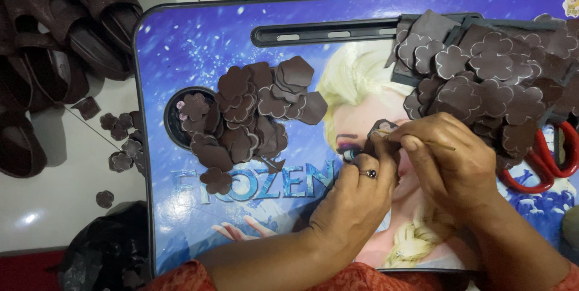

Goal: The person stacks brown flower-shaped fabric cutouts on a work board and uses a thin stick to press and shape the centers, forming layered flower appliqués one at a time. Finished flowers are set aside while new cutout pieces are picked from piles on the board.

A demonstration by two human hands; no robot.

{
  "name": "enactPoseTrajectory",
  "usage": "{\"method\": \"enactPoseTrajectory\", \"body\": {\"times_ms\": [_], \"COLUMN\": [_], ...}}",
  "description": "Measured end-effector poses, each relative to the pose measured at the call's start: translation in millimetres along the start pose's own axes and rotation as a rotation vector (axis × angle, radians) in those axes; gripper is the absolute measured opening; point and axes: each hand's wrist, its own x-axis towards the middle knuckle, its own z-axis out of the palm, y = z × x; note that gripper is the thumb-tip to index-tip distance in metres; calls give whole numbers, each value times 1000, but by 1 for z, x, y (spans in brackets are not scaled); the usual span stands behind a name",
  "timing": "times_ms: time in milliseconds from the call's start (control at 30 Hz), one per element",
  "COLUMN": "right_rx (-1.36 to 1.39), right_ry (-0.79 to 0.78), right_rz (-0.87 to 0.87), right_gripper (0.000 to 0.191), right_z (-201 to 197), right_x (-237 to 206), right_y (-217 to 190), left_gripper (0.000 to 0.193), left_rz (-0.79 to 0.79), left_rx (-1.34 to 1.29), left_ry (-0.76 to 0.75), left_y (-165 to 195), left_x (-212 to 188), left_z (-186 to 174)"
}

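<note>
Left hand [356, 197] pinched a brown flower cutout [382, 128] near the table [181, 44] middle; right hand [449, 158], grip closed, held a thin stick [431, 142] against it; cutout piles [253, 110] lay left and at the far right corner.

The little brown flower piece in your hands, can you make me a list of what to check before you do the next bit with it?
1. Brown flower piece held: ok, pinched at the fingertips of both hands.
2. Left hand steady: ok, it rests on the printed lap table with its fingers up at the piece.
3. Thin stick gripped: ok, the right hand holds it, tip toward the piece.
4. What is on the stick's tip: cannot tell, too small.
5. Red scissors out of the way: ok, they lie to the right, partly under the right pile of flower pieces.
6. Left pile of pieces on the table: not ok, some lie on the floor.
</note>
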Motion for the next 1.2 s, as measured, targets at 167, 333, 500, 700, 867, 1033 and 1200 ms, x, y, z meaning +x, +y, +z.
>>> {"method": "enactPoseTrajectory", "body": {"times_ms": [167,333,500,700,867,1033,1200], "right_rx": [9,-15,-24,-39,-51,-55,-57], "right_ry": [12,9,18,41,57,59,54], "right_rz": [-8,-38,-58,-79,-43,-24,-46], "right_gripper": [7,7,8,9,8,7,6], "right_z": [-2,-2,-1,1,0,-4,-6], "right_x": [0,-1,0,1,1,1,0], "right_y": [0,3,6,9,9,10,10], "left_gripper": [52,54,55,53,50,48,47], "left_rz": [-12,-19,-21,2,-15,-23,-33], "left_rx": [9,17,-13,-8,-20,-54,-112], "left_ry": [10,10,-1,-21,-17,-3,4], "left_y": [0,-1,-1,-4,-5,-5,-6], "left_x": [0,0,2,2,3,3,3], "left_z": [-1,0,2,1,1,3,6]}}
